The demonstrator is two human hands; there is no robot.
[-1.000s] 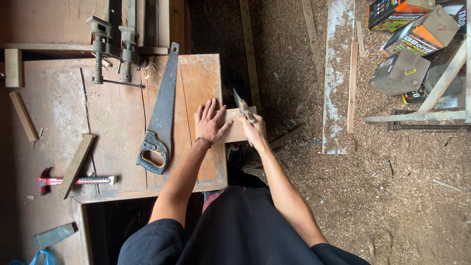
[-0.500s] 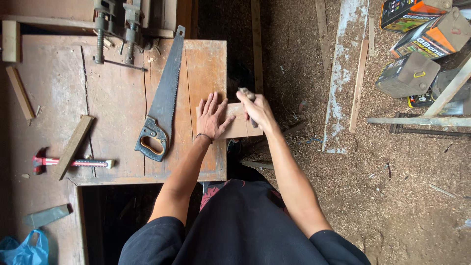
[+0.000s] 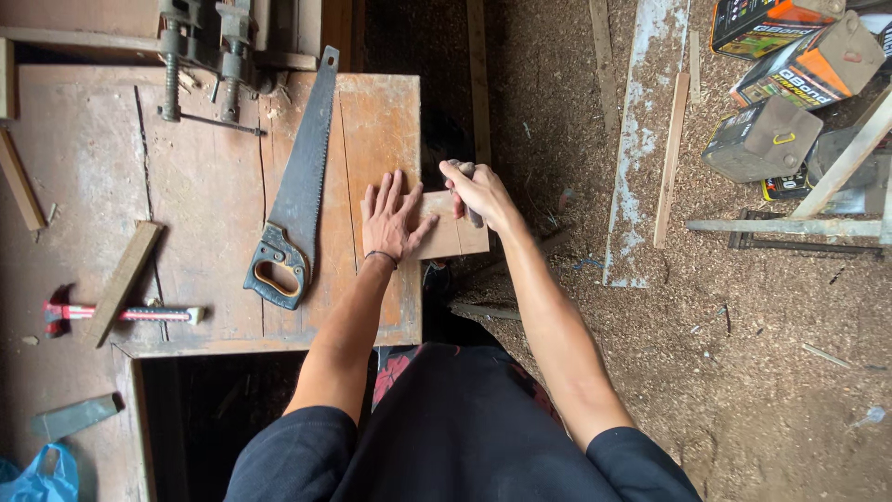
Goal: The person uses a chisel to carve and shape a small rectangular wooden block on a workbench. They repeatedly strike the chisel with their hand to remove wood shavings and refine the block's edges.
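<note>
both bare arms reach forward from short dark sleeves, the elbows bent slightly outward. the left hand (image 3: 394, 219) lies flat, palm down, fingers spread and pointing away from the body, a thin dark band around its wrist. the right hand (image 3: 478, 193), just beside it to the right, is curled into a closed fist, knuckles up, the wrist angled inward toward the left hand.

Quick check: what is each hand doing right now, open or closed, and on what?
Left hand: open, flat, pressing on the small wooden board.
Right hand: closed around a small tool at the board's far edge; its kind cannot be told.
</note>
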